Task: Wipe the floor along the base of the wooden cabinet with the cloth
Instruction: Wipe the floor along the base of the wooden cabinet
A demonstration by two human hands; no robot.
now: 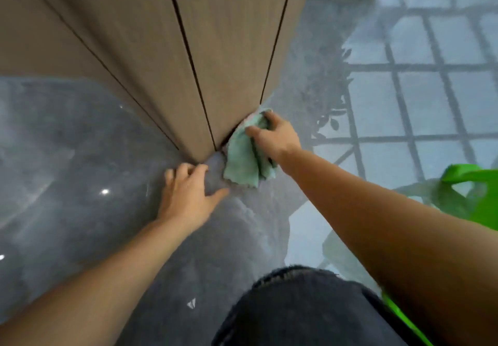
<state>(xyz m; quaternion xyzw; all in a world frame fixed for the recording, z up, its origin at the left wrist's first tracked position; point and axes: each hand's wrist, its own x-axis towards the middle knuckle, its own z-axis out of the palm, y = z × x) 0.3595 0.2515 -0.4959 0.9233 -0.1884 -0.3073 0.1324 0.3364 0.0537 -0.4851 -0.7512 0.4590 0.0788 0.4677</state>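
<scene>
A tall wooden cabinet (167, 49) with dark vertical door gaps rises from the glossy grey floor (67, 184). My right hand (272, 136) grips a crumpled pale green cloth (244, 157) and presses it on the floor right at the cabinet's base, near the right door gap. My left hand (188, 194) rests flat on the floor just left of the cloth, fingers spread, holding nothing. Its fingertips are close to the cabinet's bottom edge.
A bright green bag (469, 194) lies on the floor at the right. My knee in dark fabric (304, 310) is at the bottom centre. The floor at the right reflects a window grid (420, 89) and plant leaves.
</scene>
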